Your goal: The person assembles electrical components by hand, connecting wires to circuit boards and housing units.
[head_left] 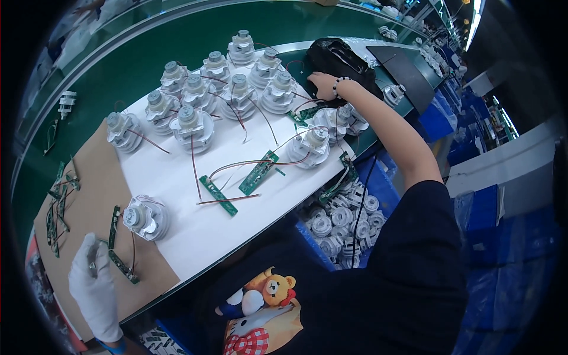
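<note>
My left hand (94,287), in a white glove, is at the lower left over brown cardboard. Its fingers are curled together, and whatever may be in them is too small to make out. Beside it lies a narrow green circuit board (112,236) with wires, next to a white motor unit (145,218). My right hand (324,86), bare and with a beaded bracelet, reaches to the far side against a black bag (340,62). Its fingers are bent and partly hidden, so what they grip does not show. Several wired white motor units (192,127) stand between the hands.
Two green boards (259,173) (219,195) lie on the white sheet (177,260). More boards (59,207) are piled at the left. A blue bin (313,245) of white parts sits below the table's right edge. A dark panel (402,77) lies beyond the bag.
</note>
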A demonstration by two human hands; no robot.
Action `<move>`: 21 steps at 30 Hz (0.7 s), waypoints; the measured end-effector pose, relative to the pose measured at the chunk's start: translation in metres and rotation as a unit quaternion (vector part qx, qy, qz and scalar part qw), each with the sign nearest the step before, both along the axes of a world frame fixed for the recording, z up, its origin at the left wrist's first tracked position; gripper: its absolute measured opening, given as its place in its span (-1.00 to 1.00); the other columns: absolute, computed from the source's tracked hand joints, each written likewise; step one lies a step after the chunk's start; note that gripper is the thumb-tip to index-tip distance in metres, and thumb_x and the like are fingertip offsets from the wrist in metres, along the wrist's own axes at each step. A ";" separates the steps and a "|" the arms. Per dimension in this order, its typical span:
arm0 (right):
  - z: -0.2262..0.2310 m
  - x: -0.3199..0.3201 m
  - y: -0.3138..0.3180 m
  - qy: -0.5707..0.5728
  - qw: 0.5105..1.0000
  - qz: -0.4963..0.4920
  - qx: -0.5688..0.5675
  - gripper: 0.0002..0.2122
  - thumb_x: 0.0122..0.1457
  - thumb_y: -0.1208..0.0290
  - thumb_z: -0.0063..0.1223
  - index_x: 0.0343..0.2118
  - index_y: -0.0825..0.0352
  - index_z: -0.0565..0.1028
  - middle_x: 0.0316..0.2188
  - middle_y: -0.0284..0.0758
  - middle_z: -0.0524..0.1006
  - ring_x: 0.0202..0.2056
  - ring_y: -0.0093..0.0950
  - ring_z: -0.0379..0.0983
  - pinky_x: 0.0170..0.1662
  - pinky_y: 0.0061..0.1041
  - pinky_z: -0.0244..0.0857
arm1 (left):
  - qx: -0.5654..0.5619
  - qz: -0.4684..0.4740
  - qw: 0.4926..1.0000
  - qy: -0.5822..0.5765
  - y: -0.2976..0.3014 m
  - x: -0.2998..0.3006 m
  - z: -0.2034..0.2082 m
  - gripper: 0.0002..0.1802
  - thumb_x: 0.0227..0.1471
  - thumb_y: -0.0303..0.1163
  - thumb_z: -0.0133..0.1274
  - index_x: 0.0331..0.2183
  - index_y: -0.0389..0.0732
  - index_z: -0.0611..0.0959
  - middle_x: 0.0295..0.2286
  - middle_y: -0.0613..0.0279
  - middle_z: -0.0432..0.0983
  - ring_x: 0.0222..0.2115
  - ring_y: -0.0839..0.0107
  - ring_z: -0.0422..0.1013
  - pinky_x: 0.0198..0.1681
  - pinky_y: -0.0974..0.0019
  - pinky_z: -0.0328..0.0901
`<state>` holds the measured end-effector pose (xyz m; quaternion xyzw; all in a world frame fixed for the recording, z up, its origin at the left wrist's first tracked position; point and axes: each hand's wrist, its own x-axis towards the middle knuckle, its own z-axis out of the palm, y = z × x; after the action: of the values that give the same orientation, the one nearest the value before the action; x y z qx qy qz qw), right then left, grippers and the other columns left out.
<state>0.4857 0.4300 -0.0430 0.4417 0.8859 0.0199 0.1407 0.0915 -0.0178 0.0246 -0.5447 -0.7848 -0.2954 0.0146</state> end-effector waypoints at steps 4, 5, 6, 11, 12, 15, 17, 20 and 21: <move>0.034 -0.005 -0.005 0.061 0.996 0.008 -0.059 -0.53 -0.22 0.58 -0.18 -0.10 0.37 0.36 -0.12 -0.07 0.38 -0.07 -0.23 0.30 0.03 -0.43 0.14 | -0.100 0.131 0.978 -0.126 -0.008 -0.011 0.014 -0.68 -0.01 -0.55 -0.04 -0.14 -0.35 0.45 -0.32 0.18 0.48 -0.32 0.50 0.41 -0.28 0.53 0.28; 0.045 0.001 -0.008 0.115 0.992 0.014 -0.053 -0.55 -0.22 0.60 -0.20 -0.14 0.39 0.40 -0.17 -0.12 0.43 -0.13 -0.29 0.36 -0.01 -0.47 0.18 | -0.140 0.181 0.953 -0.197 -0.010 -0.015 0.015 -0.67 0.00 -0.57 -0.06 -0.12 -0.35 0.43 -0.29 0.19 0.47 -0.29 0.51 0.40 -0.25 0.54 0.27; 0.061 -0.006 -0.022 0.166 0.986 0.023 -0.019 -0.59 -0.17 0.62 -0.18 -0.15 0.40 0.40 -0.22 -0.15 0.46 -0.16 -0.36 0.39 -0.06 -0.49 0.23 | -0.162 0.212 0.946 -0.187 -0.027 -0.013 0.021 -0.67 0.00 -0.57 -0.06 -0.12 -0.35 0.43 -0.29 0.19 0.47 -0.29 0.51 0.40 -0.25 0.54 0.27; 0.109 -0.058 -0.153 0.465 0.842 0.238 0.134 -0.74 -0.08 0.68 -0.05 -0.26 0.38 0.48 -0.36 -0.26 0.52 -0.39 -0.58 0.46 -0.36 -0.63 0.34 | -0.018 0.105 0.986 -0.128 -0.049 0.004 0.006 -0.60 -0.03 -0.63 -0.05 -0.07 -0.32 0.39 -0.16 0.16 0.41 -0.19 0.45 0.37 -0.18 0.50 0.24; 0.103 -0.065 -0.190 0.437 0.857 0.255 0.099 -0.74 -0.17 0.70 -0.02 -0.32 0.42 0.47 -0.40 -0.26 0.51 -0.44 -0.54 0.46 -0.39 -0.62 0.34 | -0.027 0.045 0.996 -0.069 -0.033 0.008 -0.003 -0.57 -0.07 -0.63 0.00 -0.07 -0.30 0.39 -0.16 0.13 0.41 -0.17 0.41 0.37 -0.15 0.47 0.24; 0.046 -0.109 -0.257 0.364 0.850 0.380 0.009 -0.88 -0.15 0.58 0.05 -0.47 0.40 0.45 -0.43 -0.24 0.48 -0.49 -0.39 0.43 -0.46 -0.52 0.32 | -0.045 -0.023 0.998 0.043 0.016 0.032 0.001 -0.42 -0.24 -0.59 0.15 -0.08 -0.28 0.40 -0.12 0.04 0.36 -0.10 0.25 0.32 -0.08 0.35 0.22; 0.026 -0.136 -0.263 0.342 0.872 0.351 -0.003 -0.88 -0.15 0.56 0.07 -0.47 0.40 0.45 -0.46 -0.25 0.46 -0.49 -0.39 0.42 -0.46 -0.53 0.31 | -0.033 -0.086 0.992 0.082 0.035 0.034 0.003 -0.31 -0.30 -0.59 0.19 -0.04 -0.27 0.34 -0.05 0.04 0.28 -0.06 0.24 0.28 -0.06 0.33 0.21; 0.013 -0.162 -0.268 0.294 0.905 0.307 -0.009 -0.88 -0.15 0.52 0.09 -0.50 0.39 0.45 -0.51 -0.27 0.43 -0.49 -0.38 0.40 -0.45 -0.53 0.30 | -0.016 -0.136 0.990 0.039 0.054 0.033 -0.001 -0.26 -0.35 -0.60 0.20 -0.02 -0.25 0.33 -0.03 0.07 0.26 -0.06 0.30 0.28 -0.05 0.34 0.21; 0.012 -0.165 -0.268 0.265 0.920 0.288 -0.014 -0.89 -0.15 0.51 0.10 -0.53 0.39 0.45 -0.54 -0.28 0.42 -0.50 -0.38 0.39 -0.45 -0.53 0.29 | 0.014 -0.166 0.986 -0.018 0.058 0.032 -0.001 -0.28 -0.38 -0.58 0.22 -0.06 -0.25 0.37 -0.06 0.08 0.30 -0.08 0.32 0.30 -0.05 0.36 0.21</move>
<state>0.3211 0.1618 -0.0310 0.1543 0.9799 -0.0703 -0.1053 0.1235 0.0398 0.0233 -0.6619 -0.6789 -0.3149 -0.0413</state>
